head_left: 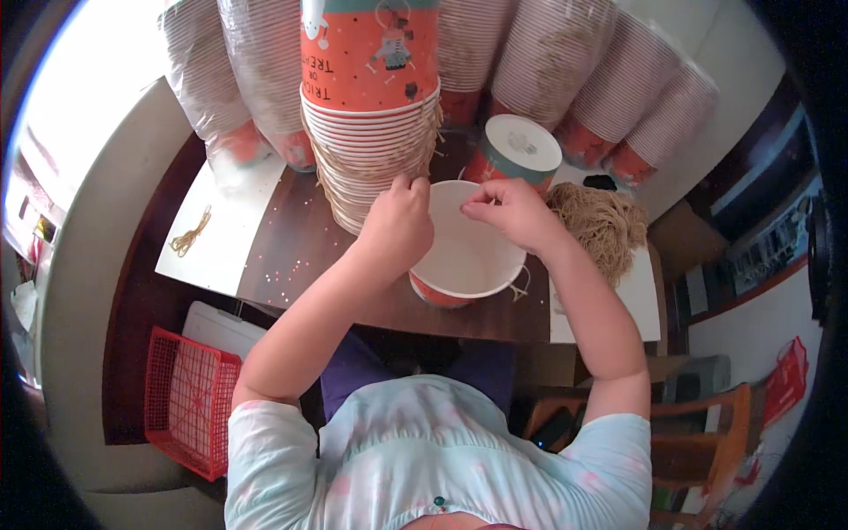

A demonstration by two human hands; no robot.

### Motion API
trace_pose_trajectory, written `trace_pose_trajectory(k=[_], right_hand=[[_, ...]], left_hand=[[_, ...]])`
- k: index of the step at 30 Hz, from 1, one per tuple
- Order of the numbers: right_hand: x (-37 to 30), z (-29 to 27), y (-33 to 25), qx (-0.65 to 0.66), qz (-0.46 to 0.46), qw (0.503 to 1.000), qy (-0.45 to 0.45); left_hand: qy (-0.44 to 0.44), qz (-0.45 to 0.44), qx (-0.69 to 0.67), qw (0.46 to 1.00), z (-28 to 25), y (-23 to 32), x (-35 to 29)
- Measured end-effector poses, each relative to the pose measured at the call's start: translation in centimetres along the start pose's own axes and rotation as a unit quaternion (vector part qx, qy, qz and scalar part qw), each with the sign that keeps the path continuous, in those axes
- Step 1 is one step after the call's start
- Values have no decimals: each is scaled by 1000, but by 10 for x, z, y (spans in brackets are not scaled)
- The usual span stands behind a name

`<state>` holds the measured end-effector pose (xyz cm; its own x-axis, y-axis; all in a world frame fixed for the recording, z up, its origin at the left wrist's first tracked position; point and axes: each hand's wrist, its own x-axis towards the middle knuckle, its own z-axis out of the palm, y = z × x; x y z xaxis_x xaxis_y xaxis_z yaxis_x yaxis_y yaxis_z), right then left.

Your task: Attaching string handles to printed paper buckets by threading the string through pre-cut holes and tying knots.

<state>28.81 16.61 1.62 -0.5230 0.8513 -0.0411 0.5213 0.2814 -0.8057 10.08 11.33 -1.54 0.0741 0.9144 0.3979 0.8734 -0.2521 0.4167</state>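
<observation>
A paper bucket (pixel 468 256) with a white inside and an orange outer wall stands in front of me, its mouth tilted toward me. At the left of its rim my left hand (pixel 402 221) is closed, its fingertips turned away from view. Across the opening my right hand (pixel 512 212) pinches thumb and fingers together at the far right rim. Whatever either hand grips is too small or hidden to name. A loop of pale string (pixel 523 283) hangs outside the bucket's right side. Right of my right hand lies a heap of tan strings (pixel 605 225).
A tall stack of nested paper buckets (pixel 371 132), with strings along its rims, rises behind my left hand. An upside-down bucket (pixel 523 141) stands behind the right. Wrapped stacks (pixel 552 53) line the back. Left are loose strings (pixel 190 234) and a red basket (pixel 190 397).
</observation>
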Motion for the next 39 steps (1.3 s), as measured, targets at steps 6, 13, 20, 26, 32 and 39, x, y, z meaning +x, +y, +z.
trace_pose_trajectory(k=[6, 13, 20, 26, 32, 39], right_hand=[[-16, 7, 32, 122, 39, 990, -65], [-44, 25, 19, 169, 101, 980, -32], [-45, 40, 24, 169, 98, 981, -10], [-46, 42, 18, 159, 104, 982, -15], [-43, 44, 23, 139, 108, 984, -5], [-41, 52, 24, 148, 85, 985, -22]], left_hand=[[-185, -98, -238, 948, -13, 19, -28], [-166, -240, -523, 801, -2, 12, -56], [-153, -223, -467, 842, -1, 14, -55], [-157, -209, -453, 852, -2, 13, -56], [-160, -204, -443, 858, -2, 13, -55], [-164, -183, -418, 875, 0, 9, -57]])
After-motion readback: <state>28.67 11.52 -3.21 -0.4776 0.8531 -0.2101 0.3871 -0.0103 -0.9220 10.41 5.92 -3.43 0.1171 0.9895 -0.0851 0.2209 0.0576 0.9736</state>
